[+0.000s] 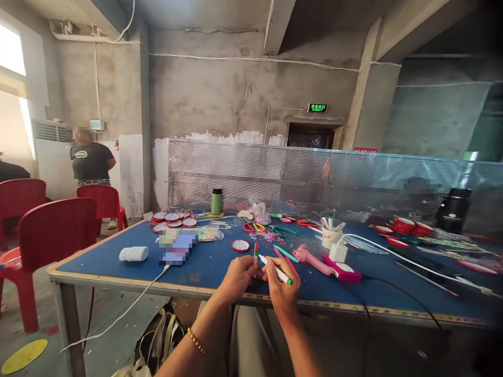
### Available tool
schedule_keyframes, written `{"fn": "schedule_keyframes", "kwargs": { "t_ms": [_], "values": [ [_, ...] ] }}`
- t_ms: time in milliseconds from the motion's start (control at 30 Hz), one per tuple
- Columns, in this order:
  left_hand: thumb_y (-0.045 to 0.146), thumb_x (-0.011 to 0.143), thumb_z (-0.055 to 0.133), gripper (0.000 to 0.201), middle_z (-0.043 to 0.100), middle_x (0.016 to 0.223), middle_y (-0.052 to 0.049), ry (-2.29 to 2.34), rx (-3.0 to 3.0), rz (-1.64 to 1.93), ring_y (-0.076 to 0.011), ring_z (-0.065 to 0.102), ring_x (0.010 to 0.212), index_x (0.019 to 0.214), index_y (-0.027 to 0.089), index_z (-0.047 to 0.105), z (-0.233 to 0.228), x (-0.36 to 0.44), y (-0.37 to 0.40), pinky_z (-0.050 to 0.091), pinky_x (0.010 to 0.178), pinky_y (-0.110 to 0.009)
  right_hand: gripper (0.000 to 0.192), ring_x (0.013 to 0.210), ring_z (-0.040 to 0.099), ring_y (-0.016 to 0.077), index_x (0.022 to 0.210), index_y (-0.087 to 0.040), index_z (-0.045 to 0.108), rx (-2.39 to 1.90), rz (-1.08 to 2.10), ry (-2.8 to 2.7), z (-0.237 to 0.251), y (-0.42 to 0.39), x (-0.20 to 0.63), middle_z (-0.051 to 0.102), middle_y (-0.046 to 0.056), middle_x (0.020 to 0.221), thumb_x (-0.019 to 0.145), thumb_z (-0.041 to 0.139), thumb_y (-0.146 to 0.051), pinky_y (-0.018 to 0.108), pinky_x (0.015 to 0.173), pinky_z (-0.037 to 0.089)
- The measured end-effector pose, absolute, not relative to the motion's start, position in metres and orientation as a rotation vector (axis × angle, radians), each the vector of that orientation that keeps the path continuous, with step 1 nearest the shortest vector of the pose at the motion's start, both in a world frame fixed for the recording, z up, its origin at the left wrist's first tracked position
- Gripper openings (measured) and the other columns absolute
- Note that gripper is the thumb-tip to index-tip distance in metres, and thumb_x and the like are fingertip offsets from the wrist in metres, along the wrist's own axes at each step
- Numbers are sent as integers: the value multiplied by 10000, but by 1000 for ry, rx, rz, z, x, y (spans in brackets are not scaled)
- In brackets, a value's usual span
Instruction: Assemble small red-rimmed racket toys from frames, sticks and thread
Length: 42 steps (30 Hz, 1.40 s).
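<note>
My left hand [240, 273] is closed around a small flat stick [256, 250], held upright, its upper part red and green. My right hand [282, 288] grips a white marker [280, 273] with a green end. The marker's tip points at the stick, close beside it; whether they touch I cannot tell. Just beyond my hands lies a round disc with a red rim [240, 245]. A teal pen [286, 254] lies right of the stick, next to a pink glue gun [314, 260].
A white bottle [133, 254] and a phone [179, 248] on a cable lie to the left. Behind are stacked red-rimmed discs [172, 217], a green flask [217, 201], scissors [254, 227] and a paper cup of markers [331, 235]. A magenta power strip [342, 269] sits right. A person [92, 159] stands far left.
</note>
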<state>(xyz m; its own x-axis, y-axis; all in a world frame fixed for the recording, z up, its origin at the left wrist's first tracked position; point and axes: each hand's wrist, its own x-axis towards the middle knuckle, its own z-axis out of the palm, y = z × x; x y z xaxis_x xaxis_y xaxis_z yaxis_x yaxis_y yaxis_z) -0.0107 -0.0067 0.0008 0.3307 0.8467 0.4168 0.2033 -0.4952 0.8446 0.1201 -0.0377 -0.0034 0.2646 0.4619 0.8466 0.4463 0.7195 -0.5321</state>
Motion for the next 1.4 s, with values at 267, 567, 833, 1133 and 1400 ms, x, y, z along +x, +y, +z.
{"fn": "schedule_keyframes", "kwargs": {
  "t_ms": [267, 567, 833, 1133, 1400],
  "values": [
    [350, 859, 419, 299, 698, 722, -35, 933, 1975, 1190, -112, 509, 512, 744, 159, 619, 4, -12, -11, 385, 526, -222, 230, 496, 614, 128, 740, -185, 626, -816, -46, -1397, -3, -40, 120, 641, -18, 591, 930, 573, -303, 216, 521, 487],
    [340, 850, 435, 272, 510, 536, 30, 990, 2000, 1200, -109, 476, 488, 652, 181, 531, 6, -13, -14, 334, 522, -215, 212, 524, 607, 139, 770, -194, 644, -807, -21, -1451, -4, -39, 121, 639, -8, 619, 936, 546, -284, 232, 540, 491],
    [332, 852, 434, 262, 492, 532, 37, 1001, 1998, 1195, -110, 470, 493, 646, 187, 506, 4, -12, -10, 323, 523, -215, 216, 541, 611, 147, 780, -196, 645, -817, -29, -1469, -6, -37, 122, 645, 1, 633, 944, 543, -293, 248, 557, 499],
    [386, 880, 436, 318, 487, 521, 41, 1009, 2009, 1189, -110, 460, 493, 656, 184, 535, 5, -12, -11, 326, 531, -217, 228, 549, 619, 149, 772, -195, 649, -839, -13, -1460, -5, -38, 121, 657, 7, 639, 943, 553, -312, 244, 552, 500],
    [348, 869, 428, 281, 517, 546, 35, 1000, 1999, 1185, -109, 475, 496, 661, 185, 525, 6, -13, -13, 335, 537, -216, 225, 545, 620, 149, 769, -194, 648, -829, -28, -1447, -5, -40, 120, 655, 5, 632, 941, 558, -308, 245, 554, 497]
  ]
}}
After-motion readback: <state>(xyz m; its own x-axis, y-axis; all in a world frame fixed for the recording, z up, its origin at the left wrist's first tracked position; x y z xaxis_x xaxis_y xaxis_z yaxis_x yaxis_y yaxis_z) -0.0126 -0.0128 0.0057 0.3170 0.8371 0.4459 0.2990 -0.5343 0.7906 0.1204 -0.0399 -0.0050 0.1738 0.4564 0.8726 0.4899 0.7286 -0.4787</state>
